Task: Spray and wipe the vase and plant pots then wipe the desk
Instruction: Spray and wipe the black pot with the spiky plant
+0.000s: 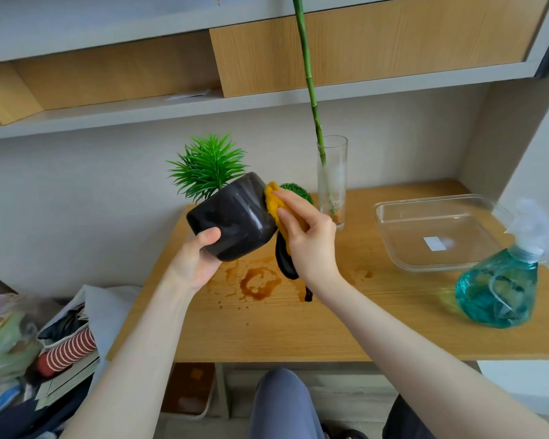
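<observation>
My left hand point(197, 258) holds a glossy black plant pot point(232, 217) with a spiky green plant, tilted to the left above the wooden desk point(346, 327). My right hand point(305, 232) presses a yellow and black cloth point(271, 201) against the pot's right side; the cloth's black end hangs down. A second, round green plant point(297, 189) peeks out behind my right hand, its pot hidden. A tall glass vase point(332, 182) with a green stalk stands at the back. Brown liquid stains point(257, 283) lie on the desk below the pot.
A clear plastic tray point(393, 213) sits at the right rear of the desk. A teal spray bottle point(501, 289) stands near the right front edge. Shelves hang above. Bags and clutter point(45, 353) lie on the floor to the left.
</observation>
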